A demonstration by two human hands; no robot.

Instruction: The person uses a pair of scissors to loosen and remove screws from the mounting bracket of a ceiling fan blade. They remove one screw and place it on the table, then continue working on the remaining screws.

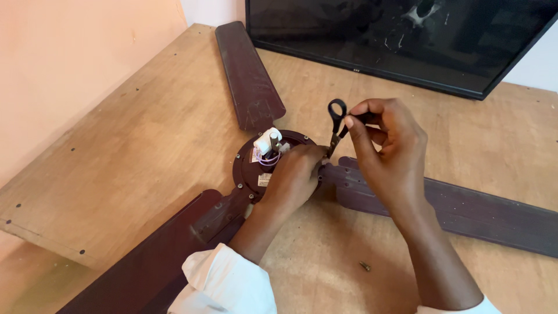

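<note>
Right now my left hand [293, 174] rests on the dark brown motor hub [256, 166] of the ceiling fan, fingers curled down against its right edge where a blade bracket joins; whether they pinch anything small there I cannot tell. My right hand [386, 142] hovers just right of the hub, fingers closed around the black handles of a pair of scissors [336, 119], one loop standing free above my thumb, the tips pointing down to the spot by my left fingertips. On top of the hub sits a white capacitor block [267, 139] with thin purple wires [270, 158] curling under it. Three brown blades spread from the hub: one blade [247, 75] toward the black screen [401, 35] beyond, one [465, 212] off to the right, one [157, 256] toward me at the left. A small screw [365, 266] lies on the wooden table [139, 139], nearer me than the hub.
</note>
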